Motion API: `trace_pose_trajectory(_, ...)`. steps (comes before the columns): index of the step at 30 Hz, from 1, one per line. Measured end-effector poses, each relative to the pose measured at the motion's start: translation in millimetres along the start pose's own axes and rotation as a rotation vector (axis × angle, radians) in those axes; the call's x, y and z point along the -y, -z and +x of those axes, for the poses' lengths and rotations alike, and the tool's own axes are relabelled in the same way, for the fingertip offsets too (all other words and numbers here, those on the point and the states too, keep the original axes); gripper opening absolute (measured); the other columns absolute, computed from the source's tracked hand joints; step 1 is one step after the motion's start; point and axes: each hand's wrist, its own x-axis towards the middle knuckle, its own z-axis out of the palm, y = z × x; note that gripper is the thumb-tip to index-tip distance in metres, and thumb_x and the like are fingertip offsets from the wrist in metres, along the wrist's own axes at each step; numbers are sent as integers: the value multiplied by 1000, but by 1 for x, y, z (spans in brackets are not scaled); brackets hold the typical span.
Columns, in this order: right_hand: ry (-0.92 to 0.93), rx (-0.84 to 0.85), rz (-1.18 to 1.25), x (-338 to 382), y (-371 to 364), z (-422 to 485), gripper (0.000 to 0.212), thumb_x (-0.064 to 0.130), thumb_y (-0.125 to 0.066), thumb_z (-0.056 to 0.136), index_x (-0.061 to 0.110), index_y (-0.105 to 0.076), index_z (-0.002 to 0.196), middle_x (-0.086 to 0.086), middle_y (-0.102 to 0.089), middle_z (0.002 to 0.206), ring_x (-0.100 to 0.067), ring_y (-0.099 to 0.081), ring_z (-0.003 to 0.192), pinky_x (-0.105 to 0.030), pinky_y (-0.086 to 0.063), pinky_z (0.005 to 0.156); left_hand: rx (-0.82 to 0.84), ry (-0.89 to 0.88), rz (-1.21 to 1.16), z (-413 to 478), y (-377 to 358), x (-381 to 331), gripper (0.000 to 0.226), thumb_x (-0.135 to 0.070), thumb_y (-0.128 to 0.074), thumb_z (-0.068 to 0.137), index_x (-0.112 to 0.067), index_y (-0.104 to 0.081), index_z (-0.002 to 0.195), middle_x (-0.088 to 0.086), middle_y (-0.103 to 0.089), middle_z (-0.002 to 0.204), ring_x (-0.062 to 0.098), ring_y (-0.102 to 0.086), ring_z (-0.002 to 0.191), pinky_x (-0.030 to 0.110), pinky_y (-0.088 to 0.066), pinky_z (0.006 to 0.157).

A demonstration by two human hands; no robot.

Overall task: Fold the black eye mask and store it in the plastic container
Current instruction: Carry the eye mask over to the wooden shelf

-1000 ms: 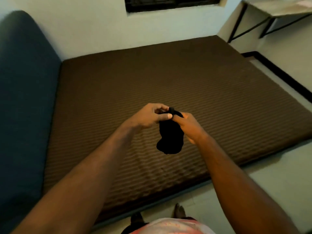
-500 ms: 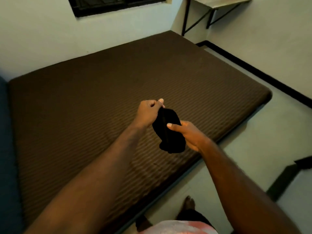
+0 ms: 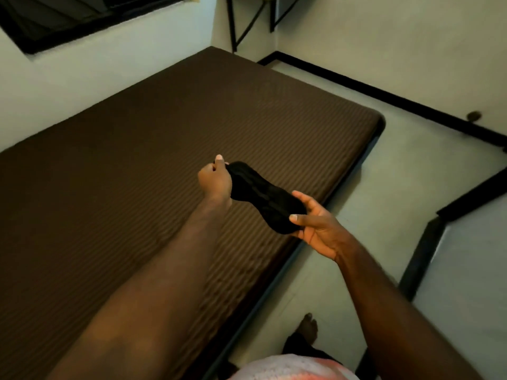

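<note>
The left hand (image 3: 215, 179) pinches the far end of the black eye mask (image 3: 264, 196), fingers curled tight; the right hand (image 3: 315, 226) grips the near end, thumb on top and fingers underneath; the mask hangs stretched out between them in the air, above the edge of the brown mattress (image 3: 137, 165); a pale floor (image 3: 370, 187) lies alongside; a bare foot (image 3: 307, 327) shows below.

A brown ribbed mattress (image 3: 153, 165) lies on the pale floor (image 3: 384, 193), its far edge against the wall under a dark-framed window (image 3: 68, 17). Past its far right corner stands a black-legged wall shelf (image 3: 255, 20). A black skirting strip (image 3: 384, 91) runs along the right wall
</note>
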Motion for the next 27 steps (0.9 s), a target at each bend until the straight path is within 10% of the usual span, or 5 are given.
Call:
trace_pose_trajectory(9, 200, -346, -33, 67, 89, 18, 26, -2, -57, 94, 11, -60, 116, -15, -67, 119, -24, -71, 98, -32, -58, 71, 112, 146, -184, -21, -105, 8, 32, -36, -49, 100, -10, -63, 87, 4, -67, 91, 17, -65, 90, 27, -51, 68)
trace_pose_trajectory(13, 229, -435, -80, 95, 123, 22, 30, 2, -63, 92, 14, -61, 119, -15, -62, 129, -28, -66, 110, -37, -57, 76, 250, 202, -224, -32, -145, 13, 46, -51, -59, 90, -9, -63, 108, 10, -68, 111, 25, -66, 104, 43, -53, 93)
trace_pose_trajectory(22, 296, -461, -102, 153, 183, 12, 41, 6, -57, 95, 21, -56, 134, -6, -61, 131, -26, -64, 113, -37, -57, 81, 353, 122, -1, -38, -246, 15, 11, -20, -64, 91, -12, -66, 85, 9, -70, 95, 23, -68, 93, 39, -57, 86)
trace_pose_trajectory(27, 268, -419, -103, 187, 220, 30, 33, 5, -49, 97, 16, -62, 125, -8, -69, 119, -25, -69, 101, -39, -53, 83, 359, 205, -28, -12, -308, 16, 30, -33, -54, 97, -10, -69, 86, 12, -70, 95, 24, -69, 87, 36, -58, 73)
